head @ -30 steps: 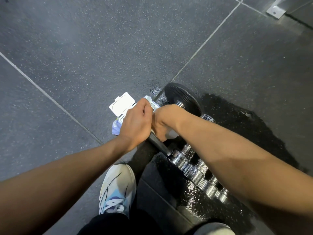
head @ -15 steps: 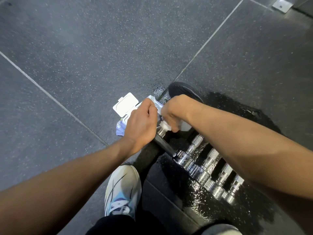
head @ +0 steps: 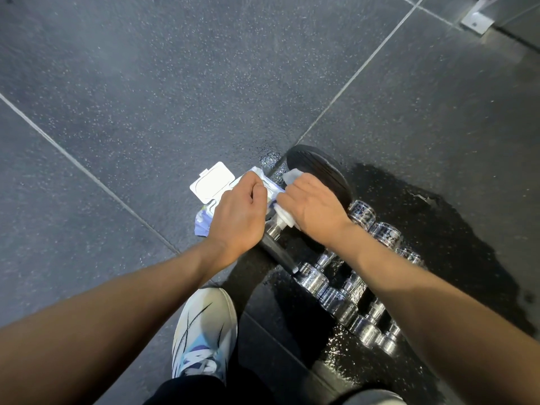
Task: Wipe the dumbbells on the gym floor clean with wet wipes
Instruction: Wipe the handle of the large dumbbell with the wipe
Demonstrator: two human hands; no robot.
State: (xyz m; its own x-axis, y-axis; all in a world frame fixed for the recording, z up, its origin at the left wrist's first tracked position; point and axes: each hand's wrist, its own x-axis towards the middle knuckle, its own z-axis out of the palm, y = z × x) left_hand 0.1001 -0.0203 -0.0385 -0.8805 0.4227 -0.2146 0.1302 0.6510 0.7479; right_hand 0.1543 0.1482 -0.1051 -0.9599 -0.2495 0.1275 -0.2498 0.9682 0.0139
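Note:
A row of chrome dumbbells (head: 336,296) lies on the dark floor, running from centre to lower right. At its far end is a bigger dumbbell with black plates (head: 324,171) and a steel handle (head: 274,229). My right hand (head: 314,209) is closed on a white wet wipe (head: 285,216), pressing it on that handle near the far plate. My left hand (head: 236,214) grips the near end of the same handle, fingers curled. A wet wipes pack (head: 213,185) with its white lid flipped up lies on the floor, partly hidden under my left hand.
The floor under the dumbbells has a wet dark patch (head: 438,229). My white and blue shoe (head: 201,331) stands just left of the row. A metal foot bracket (head: 477,21) sits at the top right corner. Pale seams cross the rubber floor tiles (head: 146,83).
My right hand with the wipe has slid along the big dumbbell's handle toward the far plate. The chrome dumbbells' far ends have come into view beside my right forearm. My left hand stays put.

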